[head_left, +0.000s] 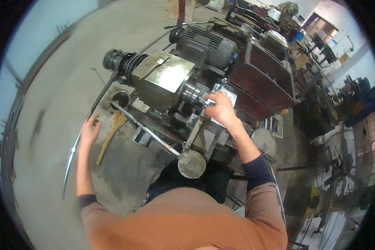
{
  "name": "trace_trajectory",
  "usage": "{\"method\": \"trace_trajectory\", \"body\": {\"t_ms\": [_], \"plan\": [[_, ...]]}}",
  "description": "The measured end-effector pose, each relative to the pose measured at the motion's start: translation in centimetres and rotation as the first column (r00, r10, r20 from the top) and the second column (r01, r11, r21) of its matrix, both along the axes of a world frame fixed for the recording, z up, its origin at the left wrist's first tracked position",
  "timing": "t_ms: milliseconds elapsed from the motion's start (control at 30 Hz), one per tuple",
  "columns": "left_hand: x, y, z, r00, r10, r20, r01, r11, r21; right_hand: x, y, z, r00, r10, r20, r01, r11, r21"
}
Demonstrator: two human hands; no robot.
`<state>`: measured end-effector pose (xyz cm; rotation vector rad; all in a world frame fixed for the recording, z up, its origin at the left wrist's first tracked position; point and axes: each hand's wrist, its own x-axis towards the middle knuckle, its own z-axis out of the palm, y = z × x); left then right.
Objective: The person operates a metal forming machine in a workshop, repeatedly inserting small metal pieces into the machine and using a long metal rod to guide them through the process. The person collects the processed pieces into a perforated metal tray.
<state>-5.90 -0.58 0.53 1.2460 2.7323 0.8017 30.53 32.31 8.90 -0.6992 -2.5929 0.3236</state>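
My right hand (220, 107) reaches over a small lathe-like machine, its fingers curled down beside the round metal chuck (190, 92). Whatever lies under those fingertips is small and mostly hidden. A bright metal block (230, 95) sits just behind that hand. My left hand (90, 128) is out at the machine's left side, fingers loosely bent and apart, nothing seen in them. It is close beside a long metal rod (73, 148) that slants down to the left; whether they touch I cannot tell. The headstock box (164, 71) has a shiny top with a thin tool lying on it.
An electric motor (210, 46) stands behind the headstock, with a dark red metal box (264, 73) to its right. Near me are a round metal disc (191, 164) and a steel bar (154, 136). A brush (108, 139) with a yellowish handle leans by a round pot (121, 98).
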Motion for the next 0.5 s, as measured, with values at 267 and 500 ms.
{"method": "trace_trajectory", "body": {"t_ms": [267,500], "plan": [[-4.2,-6.1,-0.3,0.951,0.245,-0.189,-0.304,0.854,-0.422,-4.7,0.9,-0.5,0.96,-0.097,0.264,0.16,0.961,-0.227],[-11.4,-4.0,0.6,0.907,0.315,-0.278,-0.409,0.815,-0.41,-4.9,0.9,-2.0,0.969,-0.17,0.181,0.187,0.979,-0.081]]}}
